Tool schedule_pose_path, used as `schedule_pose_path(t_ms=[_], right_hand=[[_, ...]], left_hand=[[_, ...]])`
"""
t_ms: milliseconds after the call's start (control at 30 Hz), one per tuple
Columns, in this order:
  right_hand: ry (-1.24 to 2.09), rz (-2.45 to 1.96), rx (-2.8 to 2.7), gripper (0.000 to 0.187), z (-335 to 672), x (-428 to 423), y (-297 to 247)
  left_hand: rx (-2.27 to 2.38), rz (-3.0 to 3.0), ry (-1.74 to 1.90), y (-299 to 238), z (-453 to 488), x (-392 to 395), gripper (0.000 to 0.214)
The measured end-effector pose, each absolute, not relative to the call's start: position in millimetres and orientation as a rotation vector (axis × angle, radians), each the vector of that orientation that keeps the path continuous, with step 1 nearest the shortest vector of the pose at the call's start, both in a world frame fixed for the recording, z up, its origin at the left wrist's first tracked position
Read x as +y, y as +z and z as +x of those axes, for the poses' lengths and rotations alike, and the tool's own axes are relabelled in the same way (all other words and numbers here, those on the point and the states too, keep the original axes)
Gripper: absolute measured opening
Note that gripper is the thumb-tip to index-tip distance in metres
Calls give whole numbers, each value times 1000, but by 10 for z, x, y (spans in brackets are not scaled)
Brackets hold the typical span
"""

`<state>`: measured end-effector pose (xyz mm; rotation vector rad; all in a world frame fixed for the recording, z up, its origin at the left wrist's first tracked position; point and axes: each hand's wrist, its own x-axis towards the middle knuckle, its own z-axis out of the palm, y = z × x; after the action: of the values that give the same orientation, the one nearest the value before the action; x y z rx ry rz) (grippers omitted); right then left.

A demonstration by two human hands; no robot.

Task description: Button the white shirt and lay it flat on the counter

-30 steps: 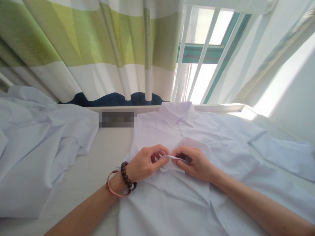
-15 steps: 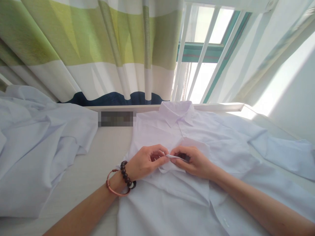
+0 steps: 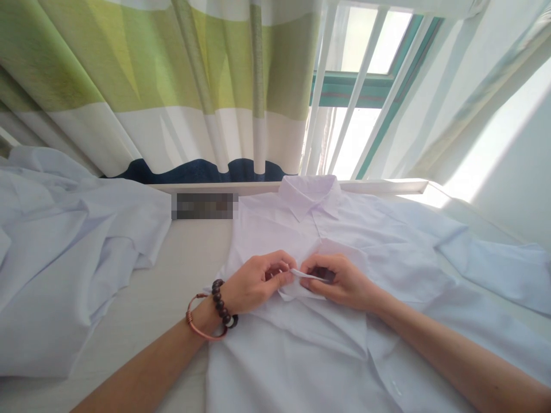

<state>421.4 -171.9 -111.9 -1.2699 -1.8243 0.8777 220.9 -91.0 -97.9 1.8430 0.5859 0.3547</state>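
Note:
A white collared shirt lies front up and spread out before me, its collar at the far end. Over the middle of its front, my left hand pinches the cloth between thumb and fingers. Just to the right, my right hand pinches a raised fold of the front edge. The fingertips of both hands are close together, with a strip of white fabric between them. Any button under the fingers is hidden. Dark beads and a copper-coloured bangle circle my left wrist.
More white garments lie heaped at the left on the pale surface. A blurred-out dark item rests by the back ledge. Behind hang a green and white curtain and window bars.
My right hand has shifted very slightly to the right, so the gap between the fingertips is a little wider. Both hands keep their pinch on the shirt.

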Motion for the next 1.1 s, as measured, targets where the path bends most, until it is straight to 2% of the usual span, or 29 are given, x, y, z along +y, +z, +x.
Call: schedule_pose_path(t_ms=[267,567,1100], right_hand=[[720,-1300,-1857,13,4207,-1728,-1112],[663,-1299,-1851,21,4199,-1726,-1096],[685,-1265,-1856,13,4217,-1723,-1107]], left_hand=[[598,1796,363,-989,2215,-904,17],[594,1711,366,-1036,2220,-888,24],[601,1734,371,-1049,2220,-898,20]])
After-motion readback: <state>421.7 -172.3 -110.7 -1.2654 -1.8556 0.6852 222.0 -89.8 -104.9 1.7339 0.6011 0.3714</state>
